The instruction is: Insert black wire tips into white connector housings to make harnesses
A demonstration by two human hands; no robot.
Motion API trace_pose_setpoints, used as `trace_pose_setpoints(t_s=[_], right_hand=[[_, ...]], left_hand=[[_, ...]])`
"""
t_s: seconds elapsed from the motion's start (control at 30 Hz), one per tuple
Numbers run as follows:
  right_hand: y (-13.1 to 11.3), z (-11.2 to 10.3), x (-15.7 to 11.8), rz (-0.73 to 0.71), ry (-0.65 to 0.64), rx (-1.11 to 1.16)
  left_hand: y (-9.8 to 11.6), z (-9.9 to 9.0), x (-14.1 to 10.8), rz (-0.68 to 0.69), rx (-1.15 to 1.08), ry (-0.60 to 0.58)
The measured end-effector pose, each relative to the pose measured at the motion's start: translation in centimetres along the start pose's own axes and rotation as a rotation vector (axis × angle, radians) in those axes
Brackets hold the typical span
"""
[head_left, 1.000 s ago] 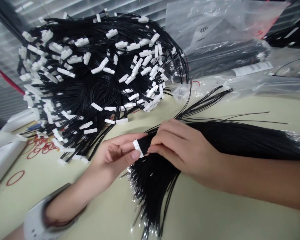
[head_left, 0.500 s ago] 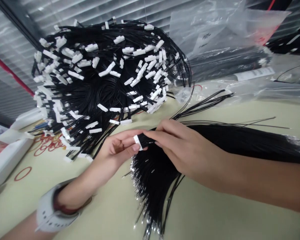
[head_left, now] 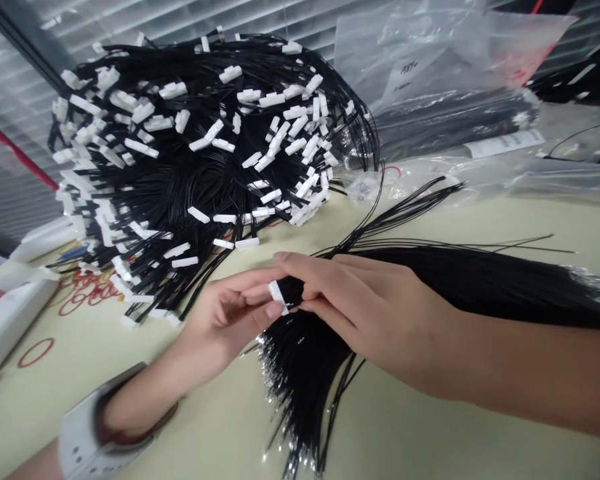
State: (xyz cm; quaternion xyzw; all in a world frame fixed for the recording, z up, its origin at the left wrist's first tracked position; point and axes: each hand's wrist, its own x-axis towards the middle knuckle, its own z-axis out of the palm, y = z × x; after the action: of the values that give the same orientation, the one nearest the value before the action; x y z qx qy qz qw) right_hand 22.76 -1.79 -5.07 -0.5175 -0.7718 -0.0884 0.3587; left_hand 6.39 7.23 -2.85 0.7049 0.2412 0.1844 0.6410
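Head view, hands at table level. Legible writing: one paper slip inside a clear plastic bag (head_left: 433,67) carries handwritten characters, perhaps "A87c", uncertain. A white sticker (head_left: 505,143) on the bagged goods has print too small to read. No brand seen.

Left hand (head_left: 220,320) nearly closed, thumb and fingertips pinching a white plastic connector (head_left: 277,297). Right hand (head_left: 375,313) closed on the black wires (head_left: 305,360) just behind that connector, its fingertips almost meeting the left hand. Wires form a dense bundle lying on the cream table (head_left: 430,433): one part fans toward the bottom edge, silver bare ends showing; another runs off the right edge. A few loose strands stray up right.

Large heap of black wires (head_left: 180,167) with white connectors lies just beyond the left hand, its lower connectors near the left fingers. Red rubber bands (head_left: 35,352) lie at far left beside a white box (head_left: 10,320). White cuff (head_left: 80,440) on left wrist. Table visible below both forearms.
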Motion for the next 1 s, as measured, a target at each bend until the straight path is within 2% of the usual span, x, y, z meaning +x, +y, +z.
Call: trace_pose_setpoints(t_s=[0.1, 0.33, 0.53, 0.67, 0.8, 1.0], right_hand=[[-0.2, -0.2, 0.1, 0.039, 0.012, 0.008], [-0.1, -0.6, 0.2, 0.168, -0.069, 0.199], [-0.2, -1.2, 0.7, 0.225, -0.189, 0.251], [-0.3, -1.2, 0.9, 0.202, -0.186, 0.305], [-0.4, -1.3, 0.9, 0.239, -0.193, 0.318], [-0.6, -1.1, 0.7, 0.283, -0.287, 0.406]], left_hand=[[0.0, 0.1, 0.0, 0.017, -0.031, -0.02], [-0.1, 0.2, 0.1, -0.042, -0.006, 0.033], [-0.7, -0.3, 0.2, 0.08, -0.003, -0.028], [-0.9, -0.5, 0.1, 0.091, 0.011, -0.039], [-1.0, -0.6, -0.4, 0.091, 0.161, -0.032], [-1.1, -0.4, -0.4, 0.105, 0.17, -0.058]])
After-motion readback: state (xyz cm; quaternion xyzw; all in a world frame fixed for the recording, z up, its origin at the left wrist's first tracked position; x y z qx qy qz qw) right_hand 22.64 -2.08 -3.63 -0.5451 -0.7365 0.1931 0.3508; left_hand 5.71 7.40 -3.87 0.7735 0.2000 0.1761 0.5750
